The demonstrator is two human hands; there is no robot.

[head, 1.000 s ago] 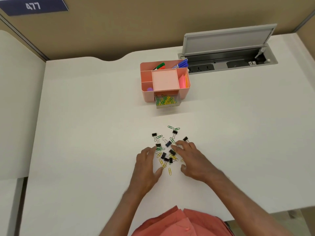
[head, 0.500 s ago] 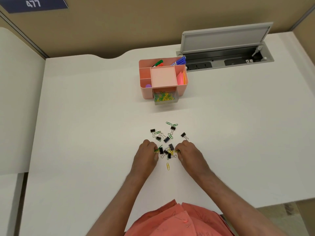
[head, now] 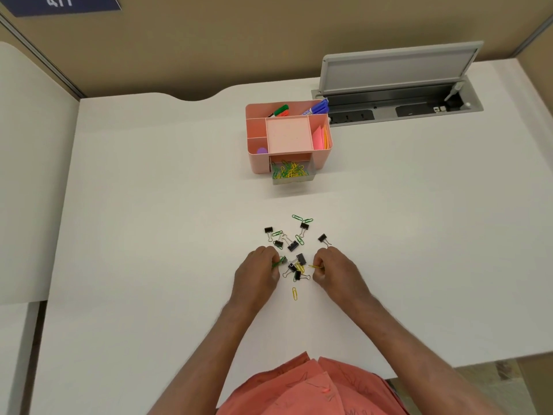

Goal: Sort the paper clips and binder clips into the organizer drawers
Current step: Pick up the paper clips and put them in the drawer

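A loose pile of black binder clips (head: 293, 246) and green and yellow paper clips (head: 298, 217) lies on the white desk. My left hand (head: 260, 272) is closed at the pile's left edge, pinching green paper clips (head: 279, 262). My right hand (head: 335, 269) is closed at the right edge, pinching a yellow paper clip (head: 315, 266). One yellow paper clip (head: 295, 293) lies alone between my wrists. Farther back stands the pink organizer (head: 321, 157); its clear drawer (head: 294, 181) is pulled out and holds several green and yellow paper clips.
The organizer's top compartments hold markers (head: 317, 108), sticky notes (head: 320, 136) and a purple item (head: 262, 150). Behind it an open grey power-socket hatch (head: 395, 70) is set into the desk. A beige partition wall closes the back; the desk's front edge runs near my torso.
Both hands went from spread flat over the pile to closed fists pinching paper clips, and have lifted slightly apart from the pile's centre.
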